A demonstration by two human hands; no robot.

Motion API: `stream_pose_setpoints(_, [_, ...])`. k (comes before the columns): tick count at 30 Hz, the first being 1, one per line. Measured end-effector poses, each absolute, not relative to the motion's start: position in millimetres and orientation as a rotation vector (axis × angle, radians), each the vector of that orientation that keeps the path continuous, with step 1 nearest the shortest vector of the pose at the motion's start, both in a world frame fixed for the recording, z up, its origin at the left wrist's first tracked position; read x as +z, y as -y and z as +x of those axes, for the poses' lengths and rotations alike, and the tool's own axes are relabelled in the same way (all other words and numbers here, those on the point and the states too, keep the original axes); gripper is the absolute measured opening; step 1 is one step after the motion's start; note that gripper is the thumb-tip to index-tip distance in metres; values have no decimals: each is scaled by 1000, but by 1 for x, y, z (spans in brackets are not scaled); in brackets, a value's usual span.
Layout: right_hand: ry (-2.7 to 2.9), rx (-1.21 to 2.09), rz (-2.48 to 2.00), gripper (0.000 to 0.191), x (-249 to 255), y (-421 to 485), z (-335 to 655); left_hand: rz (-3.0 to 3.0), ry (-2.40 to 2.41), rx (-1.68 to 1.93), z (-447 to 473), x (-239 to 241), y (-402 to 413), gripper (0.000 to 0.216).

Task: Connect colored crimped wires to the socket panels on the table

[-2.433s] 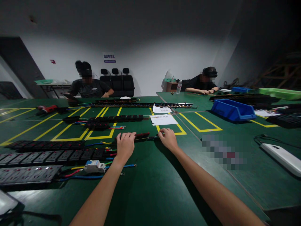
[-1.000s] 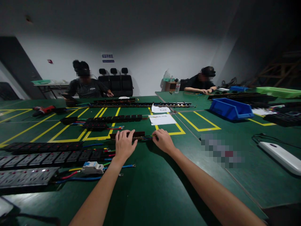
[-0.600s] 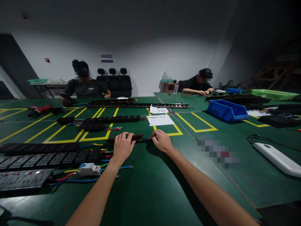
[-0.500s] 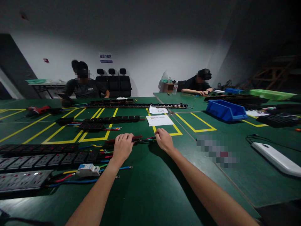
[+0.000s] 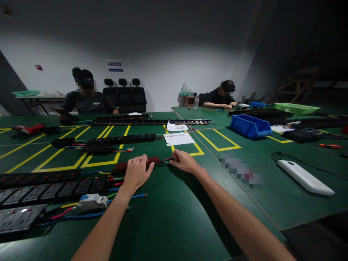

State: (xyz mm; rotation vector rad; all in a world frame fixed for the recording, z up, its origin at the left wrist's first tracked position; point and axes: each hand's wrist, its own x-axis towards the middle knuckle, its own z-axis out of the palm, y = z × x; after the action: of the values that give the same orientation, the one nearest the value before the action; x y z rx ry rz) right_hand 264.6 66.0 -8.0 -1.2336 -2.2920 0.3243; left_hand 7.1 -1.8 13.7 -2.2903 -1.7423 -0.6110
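Though partly covered, reddish strip [image 5: 120,167] in grasping left hand [image 5: 137,172]; wires [image 5: 164,161], tips unseen, in pinching right hand [image 5: 185,161].

Coloured dark red on held strip [image 5: 119,167]; red, blue and green on its wires [image 5: 164,161]; yellow-lined green on worktop [image 5: 174,217]; blue on bin [image 5: 248,128]

Centre of frame: left hand [image 5: 137,172] lies over a dark red strip [image 5: 153,160]; right hand [image 5: 185,161], just to its right, pinches coloured wires [image 5: 165,160] at the strip's right end. Lower left: rows of socket strips [image 5: 34,194] on the green table [image 5: 174,224]; white breaker [image 5: 92,202] among their leads. Above right hand: white paper sheet [image 5: 179,139]. Right of centre: blue bin [image 5: 250,127]. Upper left: person in dark shirt [image 5: 87,103].
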Motion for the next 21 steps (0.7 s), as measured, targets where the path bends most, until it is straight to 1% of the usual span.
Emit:
stream_pose_setpoints(8, [2326, 165, -1293, 25, -7, -66, 266, -2330, 1622, -550, 3, 9, 0, 45])
stream_pose_setpoints(11, [2360, 170, -1264, 25, -6, -68, 268, -2331, 1594, -526, 1, 6, -1, 42])
stream_pose_setpoints(14, [2384, 166, -1254, 20, -5, -68, 269, -2337, 1573, -514, 0, 6, -3, 40])
stream_pose_setpoints(17, [2411, 129, -1289, 17, -2, -66, 267, -2332, 1552, -514, -2, 5, -4, 40])
stream_pose_setpoints(21, [2457, 101, -1380, 17, 3, -61, 260, -2305, 1528, -553, -3, 3, -6, 39])
